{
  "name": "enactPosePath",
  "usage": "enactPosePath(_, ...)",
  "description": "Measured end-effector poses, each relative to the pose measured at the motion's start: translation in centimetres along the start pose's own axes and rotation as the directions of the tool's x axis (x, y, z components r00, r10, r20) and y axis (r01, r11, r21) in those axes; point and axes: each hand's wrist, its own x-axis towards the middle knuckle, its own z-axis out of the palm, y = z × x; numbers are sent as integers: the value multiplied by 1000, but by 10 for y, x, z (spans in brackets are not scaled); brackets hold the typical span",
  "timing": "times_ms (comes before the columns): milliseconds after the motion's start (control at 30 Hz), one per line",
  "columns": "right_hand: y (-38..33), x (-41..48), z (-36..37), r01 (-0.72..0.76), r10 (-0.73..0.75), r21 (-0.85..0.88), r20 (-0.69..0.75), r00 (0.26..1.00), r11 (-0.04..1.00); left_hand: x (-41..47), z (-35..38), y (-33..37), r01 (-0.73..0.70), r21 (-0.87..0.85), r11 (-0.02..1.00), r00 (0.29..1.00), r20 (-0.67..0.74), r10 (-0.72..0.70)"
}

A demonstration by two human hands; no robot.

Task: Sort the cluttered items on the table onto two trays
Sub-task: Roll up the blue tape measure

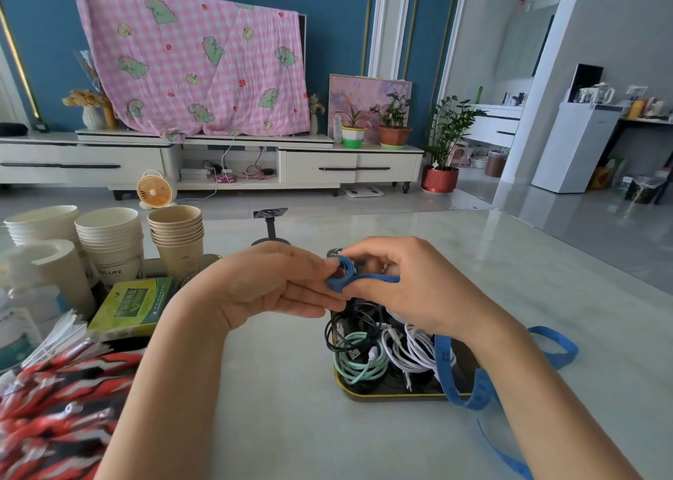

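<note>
**Tape measure (340, 275) half coiled above the cable tray (382, 396)**

Held over the tray's far end, between both hands, as a small blue coil. Pinched by the left hand (276, 283) at thumb and fingertips, apparently to stop the turns springing loose. Gripped on the other side by the right hand (408, 286), fingers curled round the loose strip, likely to feed it in. Trails from under the right wrist across the tray's right rim, loops on the table (276, 388) towards its right edge, then drops past the near edge. Probably being rolled up to lie tidy among the coiled cables (358, 365), mint, white and black, already in the tray.

Along the table's left edge: stacked paper cups (178, 235), a green box (133, 306), a heap of red-and-white packets (62, 399). Cannot tell whether a second tray lies beneath. Pale, glossy, marble-look tabletop. Beyond, a living room: blue wall (43, 42), pink checked blanket (196, 68) draped over a screen, low white cabinet (320, 162), potted plants (393, 126).
</note>
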Motion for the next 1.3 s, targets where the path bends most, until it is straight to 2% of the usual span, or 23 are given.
enactPosePath(167, -1, 0, 0, 17, -22, -60, -77, 997, 998, 4, 3, 0, -16, -90, 996, 998, -67, 10)
enactPosePath(267, 1, 1, 3, 14, -37, -122, -193, 980, 992, 10, 13, 0, -36, -212, 977, 993, -118, 11)
enactPosePath(367, 1, 3, 10, -22, -37, -176, -322, 946, 984, 19, 37, 3, -121, -431, 894, 976, -216, 28)
enactPosePath(433, -1, 3, 14, -39, -37, -191, -378, 925, 981, 23, 53, 4, -196, -516, 834, 963, -263, 63)
enactPosePath(533, -4, 3, 18, -81, -23, -218, -434, 901, 973, 26, 66, 4, -298, -470, 831, 922, -366, 123)
enactPosePath(633, -4, 3, 19, -102, -3, -207, -455, 890, 973, 29, 65, 0, -342, -281, 896, 874, -446, 194)
enactPosePath(800, -2, 3, 19, -83, -4, -191, -412, 911, 978, 26, 56, 0, -330, -90, 940, 882, -383, 273)
enactPosePath(967, 3, 3, 9, -18, -17, -137, -254, 967, 990, 18, 40, 2, -242, -147, 959, 959, -186, 214)
enactPosePath(1133, 2, -4, -4, -3, 3, -42, -3, 1000, 999, 11, 26, 3, -89, -88, 992, 995, 41, 93)
enactPosePath(1200, 2, -5, -5, 1, -2, -32, -35, 999, 999, 9, 23, 2, -48, -68, 997, 996, 78, 53)
enactPosePath(1300, 2, -3, -2, -34, 15, -79, -221, 975, 996, 12, 28, 4, -95, -257, 962, 995, 17, 103)
